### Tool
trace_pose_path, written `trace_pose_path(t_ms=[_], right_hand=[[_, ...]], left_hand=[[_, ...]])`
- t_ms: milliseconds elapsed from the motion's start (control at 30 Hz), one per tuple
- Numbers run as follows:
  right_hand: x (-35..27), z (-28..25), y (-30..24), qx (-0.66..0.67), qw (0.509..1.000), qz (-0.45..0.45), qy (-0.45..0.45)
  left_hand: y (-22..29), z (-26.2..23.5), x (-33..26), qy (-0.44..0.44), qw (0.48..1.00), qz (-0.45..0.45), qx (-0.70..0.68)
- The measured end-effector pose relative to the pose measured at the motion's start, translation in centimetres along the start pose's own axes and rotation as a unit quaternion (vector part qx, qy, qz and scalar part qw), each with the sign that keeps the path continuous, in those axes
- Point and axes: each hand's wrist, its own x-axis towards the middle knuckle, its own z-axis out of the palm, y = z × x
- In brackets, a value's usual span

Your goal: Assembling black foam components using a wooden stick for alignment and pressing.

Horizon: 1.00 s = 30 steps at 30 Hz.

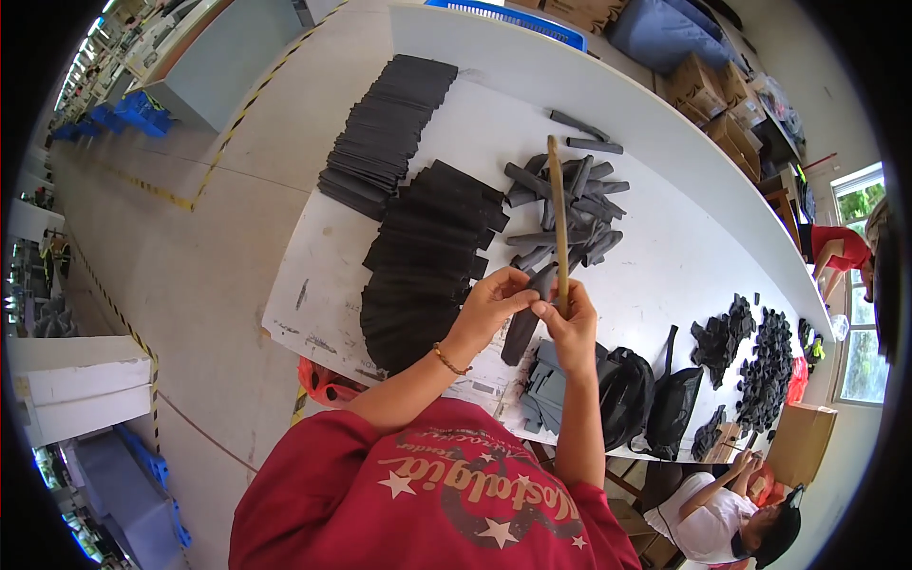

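Observation:
Over the table's near edge, my left hand [498,300] pinches the upper end of a dark grey fabric tube [521,337], which hangs down between my hands. My right hand [570,325] is closed round the lower part of a long wooden stick [559,204], and its thumb rests by the tube's end. The stick points away from me, standing nearly upright in the view. Behind it lies a loose heap of grey fabric tubes [594,204]. To the left, black fabric pieces [427,247] lie in overlapping rows, with a dark grey row [389,128] farther back.
A white table [313,275] with a raised far wall carries everything. Black bags [627,394] and grey folded pieces [543,389] lie near my right arm. Small black piles [765,370] are farther right. One person [712,518] sits at lower right; another [841,247] stands far right.

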Motion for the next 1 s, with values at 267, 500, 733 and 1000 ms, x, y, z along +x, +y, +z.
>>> trace_pose_path(t_ms=[267, 500, 733, 1000], right_hand=[[-1.2, -0.5, 2.6, 0.053, 0.994, 0.091, 0.001], [-1.4, -0.8, 3.3, 0.04, 0.994, 0.103, 0.001], [8.5, -5.0, -2.5, -0.214, 0.925, -0.179, 0.259], [-1.2, -6.8, 6.7, -0.224, 0.973, 0.042, -0.025]], left_hand=[[0.6, -0.1, 0.8, 0.051, 0.996, -0.007, 0.07], [1.6, -3.8, 3.4, 0.235, 0.961, 0.002, -0.146], [-1.1, -9.1, -4.3, 0.174, 0.925, 0.07, 0.33], [-3.6, -11.2, -7.5, 0.06, 0.715, 0.162, 0.677]])
